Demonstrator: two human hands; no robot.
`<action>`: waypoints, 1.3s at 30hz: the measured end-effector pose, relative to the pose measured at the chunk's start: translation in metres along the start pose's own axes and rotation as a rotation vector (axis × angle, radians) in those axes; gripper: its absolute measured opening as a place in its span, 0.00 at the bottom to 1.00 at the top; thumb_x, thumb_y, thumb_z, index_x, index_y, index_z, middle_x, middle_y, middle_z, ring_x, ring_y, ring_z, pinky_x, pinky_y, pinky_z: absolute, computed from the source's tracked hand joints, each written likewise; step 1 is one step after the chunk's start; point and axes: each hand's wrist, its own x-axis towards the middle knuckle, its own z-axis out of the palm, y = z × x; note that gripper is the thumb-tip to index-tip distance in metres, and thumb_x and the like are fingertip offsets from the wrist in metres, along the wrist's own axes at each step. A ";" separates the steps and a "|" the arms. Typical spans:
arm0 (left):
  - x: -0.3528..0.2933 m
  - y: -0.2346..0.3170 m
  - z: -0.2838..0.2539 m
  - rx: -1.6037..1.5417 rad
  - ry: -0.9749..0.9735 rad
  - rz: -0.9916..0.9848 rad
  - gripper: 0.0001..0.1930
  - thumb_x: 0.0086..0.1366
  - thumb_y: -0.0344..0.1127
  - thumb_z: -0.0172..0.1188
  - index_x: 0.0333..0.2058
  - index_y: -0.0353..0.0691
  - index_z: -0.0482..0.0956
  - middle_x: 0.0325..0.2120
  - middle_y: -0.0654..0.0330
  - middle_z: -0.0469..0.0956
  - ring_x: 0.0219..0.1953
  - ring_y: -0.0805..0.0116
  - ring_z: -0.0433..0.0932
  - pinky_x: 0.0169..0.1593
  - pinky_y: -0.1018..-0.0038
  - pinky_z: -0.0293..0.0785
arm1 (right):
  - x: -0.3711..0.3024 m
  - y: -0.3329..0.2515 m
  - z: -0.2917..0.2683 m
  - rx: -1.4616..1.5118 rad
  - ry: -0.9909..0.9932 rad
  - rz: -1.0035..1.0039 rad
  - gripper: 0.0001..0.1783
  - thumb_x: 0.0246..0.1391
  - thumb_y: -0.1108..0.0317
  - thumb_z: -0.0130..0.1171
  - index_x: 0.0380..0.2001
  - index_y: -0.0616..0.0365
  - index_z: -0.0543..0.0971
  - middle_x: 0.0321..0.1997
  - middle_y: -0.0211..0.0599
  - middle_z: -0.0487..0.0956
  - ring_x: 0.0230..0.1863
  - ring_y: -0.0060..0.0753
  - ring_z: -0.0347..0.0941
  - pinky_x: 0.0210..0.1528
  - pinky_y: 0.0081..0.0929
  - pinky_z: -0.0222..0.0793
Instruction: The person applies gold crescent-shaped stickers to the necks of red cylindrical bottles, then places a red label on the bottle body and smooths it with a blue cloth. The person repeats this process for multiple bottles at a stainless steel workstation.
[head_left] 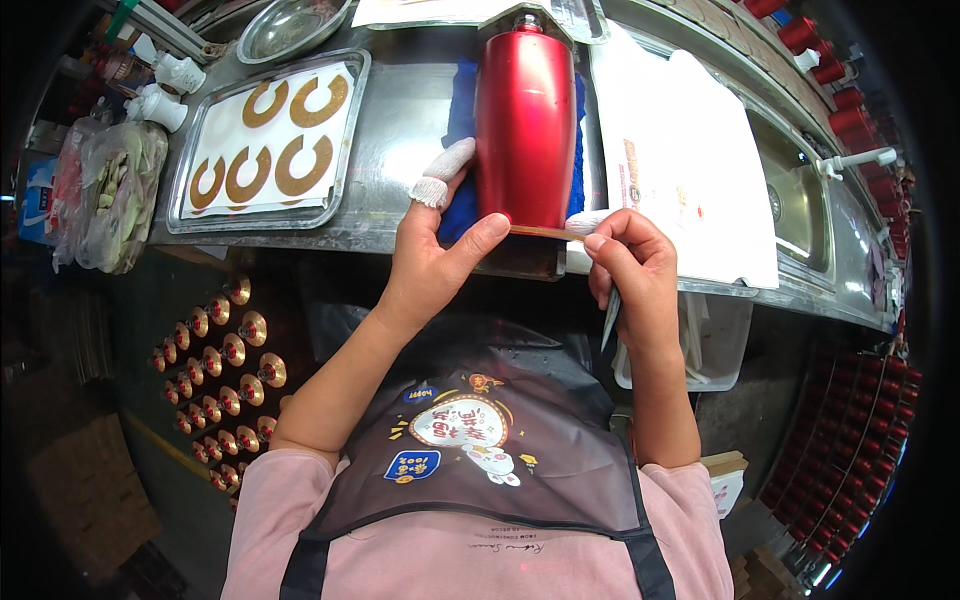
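Left hand (432, 255) steadies red bottle (525, 125) lying at 12 o'clock on counter (400, 120), right hand (630, 265) pinches gold band (545, 232) onto its base at 3 o'clock; looks mid-application, next needs even pressing around.

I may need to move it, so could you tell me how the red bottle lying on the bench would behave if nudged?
The red bottle is round and lies on its side, so it would probably roll; the blue cloth beneath and the left hand steady it. Its glossy surface looks slippery. It seems rigid metal, unlikely to flex.

left: tray (352, 120) blocks | right: white sheet (690, 130) — bare, passable
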 end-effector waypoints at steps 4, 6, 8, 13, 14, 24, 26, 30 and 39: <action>0.000 0.000 0.002 0.016 0.009 0.007 0.39 0.66 0.37 0.68 0.69 0.30 0.59 0.68 0.44 0.64 0.72 0.53 0.61 0.73 0.61 0.55 | 0.000 -0.001 -0.001 0.003 0.003 -0.003 0.06 0.59 0.72 0.60 0.28 0.57 0.75 0.15 0.23 0.69 0.12 0.13 0.59 0.16 0.15 0.55; -0.001 0.000 0.001 0.023 0.009 0.010 0.38 0.66 0.37 0.68 0.69 0.30 0.59 0.68 0.45 0.64 0.72 0.54 0.61 0.73 0.61 0.55 | -0.001 -0.002 -0.002 0.017 -0.009 0.014 0.06 0.59 0.72 0.61 0.28 0.57 0.75 0.19 0.23 0.71 0.16 0.13 0.62 0.20 0.14 0.57; -0.001 0.001 -0.001 -0.023 0.000 -0.003 0.36 0.68 0.34 0.65 0.69 0.30 0.59 0.68 0.46 0.64 0.72 0.56 0.61 0.73 0.62 0.55 | -0.001 -0.003 -0.003 0.034 -0.008 0.068 0.06 0.58 0.72 0.63 0.28 0.58 0.77 0.27 0.24 0.75 0.25 0.12 0.67 0.26 0.14 0.61; -0.001 0.001 -0.012 -0.214 -0.018 -0.116 0.30 0.72 0.29 0.57 0.70 0.32 0.59 0.68 0.49 0.64 0.72 0.60 0.60 0.73 0.65 0.55 | 0.000 -0.001 -0.002 -0.010 -0.013 0.006 0.06 0.59 0.72 0.61 0.28 0.57 0.75 0.21 0.23 0.72 0.17 0.12 0.63 0.20 0.14 0.58; -0.001 0.001 -0.013 -0.201 -0.029 -0.103 0.30 0.72 0.28 0.56 0.70 0.32 0.59 0.68 0.49 0.64 0.72 0.61 0.60 0.73 0.66 0.55 | 0.000 0.000 -0.001 -0.020 -0.013 -0.008 0.06 0.59 0.71 0.61 0.29 0.57 0.75 0.17 0.22 0.70 0.14 0.12 0.61 0.17 0.14 0.57; 0.000 0.007 0.000 -0.095 -0.015 -0.020 0.35 0.67 0.34 0.66 0.69 0.30 0.60 0.67 0.45 0.66 0.70 0.58 0.63 0.73 0.64 0.55 | 0.000 0.003 0.000 0.002 -0.007 -0.012 0.07 0.59 0.71 0.62 0.29 0.58 0.75 0.21 0.22 0.71 0.15 0.11 0.64 0.17 0.14 0.59; 0.000 0.010 0.003 -0.066 0.001 -0.025 0.36 0.67 0.34 0.66 0.69 0.30 0.61 0.66 0.46 0.67 0.70 0.58 0.64 0.73 0.64 0.55 | 0.000 0.004 0.000 -0.002 -0.004 -0.019 0.07 0.59 0.71 0.62 0.29 0.58 0.75 0.21 0.22 0.71 0.15 0.11 0.63 0.17 0.14 0.59; 0.000 0.009 0.006 -0.062 0.019 -0.011 0.36 0.67 0.34 0.66 0.68 0.30 0.61 0.66 0.46 0.67 0.69 0.58 0.65 0.72 0.64 0.56 | 0.003 0.007 0.001 0.003 0.001 -0.013 0.07 0.59 0.72 0.62 0.29 0.58 0.75 0.21 0.22 0.71 0.16 0.11 0.64 0.17 0.14 0.59; -0.024 0.015 -0.004 0.458 0.034 0.269 0.29 0.64 0.39 0.70 0.61 0.33 0.75 0.69 0.44 0.64 0.70 0.52 0.65 0.73 0.55 0.52 | 0.002 0.008 0.001 0.009 0.013 -0.010 0.07 0.59 0.72 0.63 0.28 0.57 0.76 0.22 0.22 0.73 0.17 0.11 0.65 0.18 0.14 0.60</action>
